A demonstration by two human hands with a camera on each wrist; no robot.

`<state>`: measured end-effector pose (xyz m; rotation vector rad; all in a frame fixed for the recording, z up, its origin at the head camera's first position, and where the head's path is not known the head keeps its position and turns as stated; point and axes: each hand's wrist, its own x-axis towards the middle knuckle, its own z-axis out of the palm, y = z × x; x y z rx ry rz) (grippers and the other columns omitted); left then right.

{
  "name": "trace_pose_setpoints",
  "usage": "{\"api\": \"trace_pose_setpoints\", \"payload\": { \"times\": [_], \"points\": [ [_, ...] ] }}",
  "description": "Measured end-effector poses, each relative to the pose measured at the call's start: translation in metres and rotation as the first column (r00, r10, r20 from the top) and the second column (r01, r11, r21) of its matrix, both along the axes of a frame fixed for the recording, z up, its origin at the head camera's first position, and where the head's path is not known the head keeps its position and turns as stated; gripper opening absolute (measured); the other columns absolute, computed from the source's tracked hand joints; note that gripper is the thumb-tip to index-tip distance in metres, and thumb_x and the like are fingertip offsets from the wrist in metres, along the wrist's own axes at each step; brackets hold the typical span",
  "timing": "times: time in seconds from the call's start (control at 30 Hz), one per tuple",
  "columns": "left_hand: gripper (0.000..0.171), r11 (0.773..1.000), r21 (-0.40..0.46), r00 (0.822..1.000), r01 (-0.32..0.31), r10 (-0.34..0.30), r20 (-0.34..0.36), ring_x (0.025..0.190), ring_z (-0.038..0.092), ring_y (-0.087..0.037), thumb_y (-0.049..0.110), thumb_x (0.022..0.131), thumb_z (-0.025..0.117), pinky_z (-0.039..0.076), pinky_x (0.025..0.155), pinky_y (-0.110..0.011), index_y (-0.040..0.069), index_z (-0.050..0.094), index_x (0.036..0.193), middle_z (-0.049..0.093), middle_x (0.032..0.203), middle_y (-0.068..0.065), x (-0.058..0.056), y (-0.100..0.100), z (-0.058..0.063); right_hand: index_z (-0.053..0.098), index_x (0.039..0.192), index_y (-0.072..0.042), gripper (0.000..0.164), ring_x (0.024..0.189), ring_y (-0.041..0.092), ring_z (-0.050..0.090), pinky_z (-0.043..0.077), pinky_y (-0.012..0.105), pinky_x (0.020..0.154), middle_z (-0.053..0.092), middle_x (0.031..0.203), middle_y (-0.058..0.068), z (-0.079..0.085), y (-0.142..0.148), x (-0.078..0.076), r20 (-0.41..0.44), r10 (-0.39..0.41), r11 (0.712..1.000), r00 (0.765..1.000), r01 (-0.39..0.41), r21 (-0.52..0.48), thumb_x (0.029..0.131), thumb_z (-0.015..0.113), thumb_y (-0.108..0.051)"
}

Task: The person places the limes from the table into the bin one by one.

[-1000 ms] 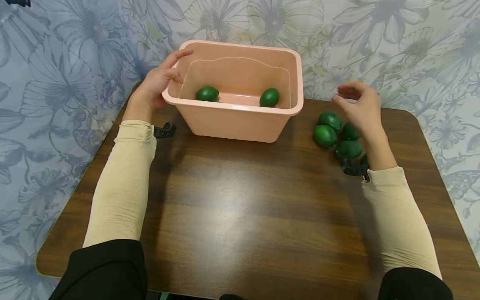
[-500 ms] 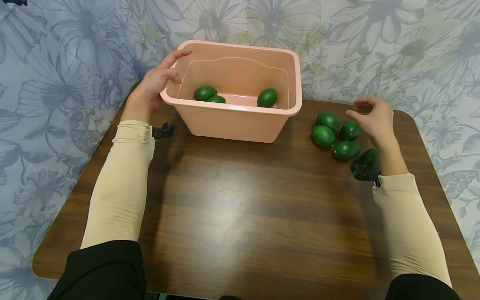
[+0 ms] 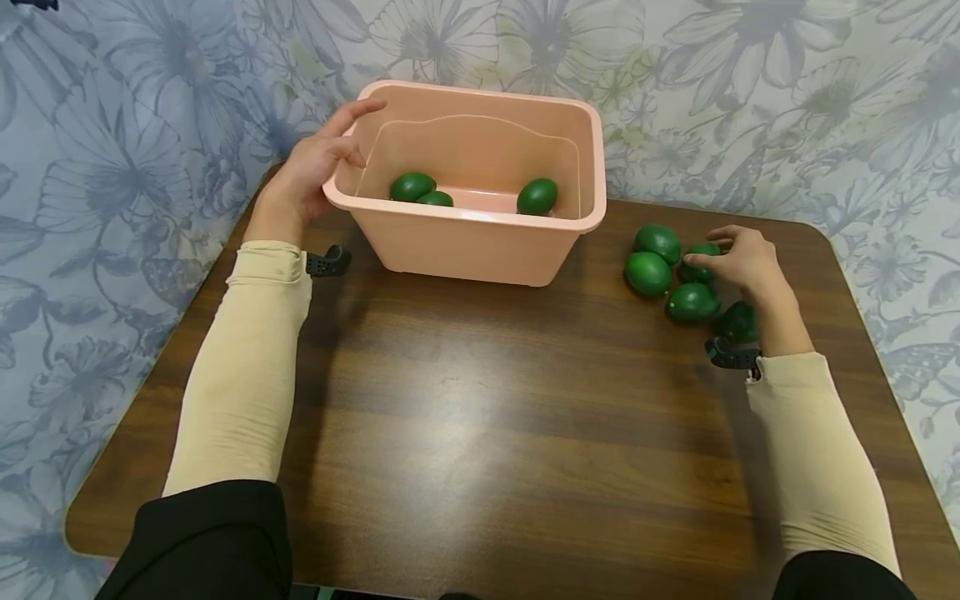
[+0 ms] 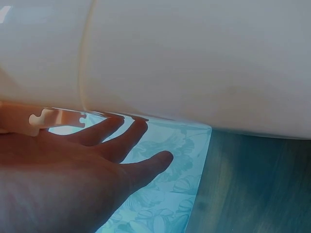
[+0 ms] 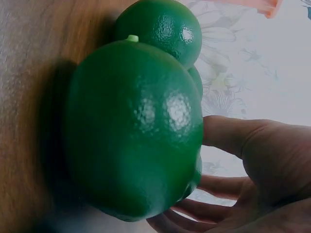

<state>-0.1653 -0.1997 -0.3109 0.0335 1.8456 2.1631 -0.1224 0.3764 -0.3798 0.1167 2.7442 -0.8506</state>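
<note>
Fingers (image 3: 732,233) of the right hand (image 3: 746,260) partly hide one green fruit (image 3: 699,273).

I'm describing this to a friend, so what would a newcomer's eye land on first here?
Probably the peach-pink rectangular plastic tub at the back of the brown wood-grain table, with three glossy green oval fruits visible inside and the left hand holding its left rim. Next, likely the cluster of five matching green fruits on the table to the tub's right, where the right hand touches one near the back.
</note>
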Motion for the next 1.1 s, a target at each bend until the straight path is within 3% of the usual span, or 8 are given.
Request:
{"api": "trace_pose_setpoints", "payload": {
  "times": [0.27, 0.5, 0.73, 0.93, 1.0, 1.1],
  "points": [
    [0.084, 1.0, 0.015, 1.0, 0.007, -0.007, -0.008, 0.141, 0.037, -0.029, -0.013, 0.09, 0.03, 0.059, 0.08, -0.03, 0.034, 0.046, 0.158, 0.022, 0.171, 0.0, 0.001, 0.004, -0.001, 0.033, 0.155, 0.016, 0.09, 0.142, 0.066, 0.026, 0.035, 0.074, 0.111, 0.037, 0.153, 0.043, 0.0, 0.002, 0.002, 0.019, -0.028, 0.998, 0.999, 0.027, 0.064, 0.1, 0.063, -0.049],
    [0.084, 1.0, 0.005, 1.0, 0.001, -0.001, -0.005, 0.138, 0.039, -0.028, -0.012, 0.09, 0.032, 0.06, 0.077, -0.03, 0.035, 0.047, 0.157, 0.023, 0.171, 0.0, 0.003, 0.006, -0.002, 0.055, 0.14, 0.016, 0.078, 0.128, 0.058, 0.045, 0.046, 0.067, 0.101, 0.053, 0.139, 0.04, -0.002, 0.006, 0.001, -0.111, -0.129, 0.989, 0.985, 0.136, 0.06, 0.097, 0.064, -0.047],
    [0.083, 1.0, 0.005, 1.0, -0.013, 0.013, -0.004, 0.134, 0.042, -0.026, -0.013, 0.09, 0.031, 0.06, 0.075, -0.029, 0.034, 0.047, 0.157, 0.023, 0.17, -0.001, 0.005, 0.006, -0.002, 0.047, 0.147, 0.013, 0.083, 0.135, 0.06, 0.036, 0.044, 0.066, 0.102, 0.046, 0.144, 0.038, 0.004, 0.003, 0.001, -0.195, -0.195, 0.98, 0.961, 0.197, -0.009, 0.096, 0.059, -0.052],
    [0.082, 1.0, -0.006, 1.0, -0.025, 0.025, 0.008, 0.131, 0.044, -0.025, -0.012, 0.09, 0.032, 0.06, 0.072, -0.029, 0.035, 0.048, 0.156, 0.023, 0.17, -0.001, 0.006, 0.007, -0.001, 0.046, 0.15, 0.011, 0.081, 0.137, 0.058, 0.035, 0.041, 0.065, 0.105, 0.048, 0.144, 0.038, 0.014, -0.003, 0.0, -0.284, -0.2, 0.98, 0.938, 0.187, -0.074, 0.096, 0.057, -0.049],
    [0.082, 0.999, -0.012, 0.999, -0.033, 0.033, 0.013, 0.131, 0.044, -0.025, -0.012, 0.091, 0.033, 0.06, 0.071, -0.029, 0.036, 0.048, 0.156, 0.024, 0.17, -0.001, 0.006, 0.007, -0.001, 0.046, 0.15, 0.007, 0.078, 0.141, 0.053, 0.035, 0.044, 0.057, 0.102, 0.05, 0.145, 0.035, 0.018, -0.006, -0.002, -0.302, -0.208, 0.977, 0.93, 0.182, -0.114, 0.095, 0.058, -0.048],
    [0.081, 0.999, -0.017, 0.999, -0.037, 0.038, 0.016, 0.129, 0.045, -0.025, -0.011, 0.091, 0.033, 0.06, 0.07, -0.03, 0.036, 0.049, 0.155, 0.024, 0.17, -0.001, 0.006, 0.008, 0.0, 0.049, 0.148, 0.001, 0.072, 0.133, 0.038, 0.049, 0.048, 0.036, 0.09, 0.055, 0.143, 0.028, 0.025, -0.013, -0.003, -0.343, -0.216, 0.973, 0.914, 0.172, -0.154, 0.094, 0.061, -0.046]
  ]
}}
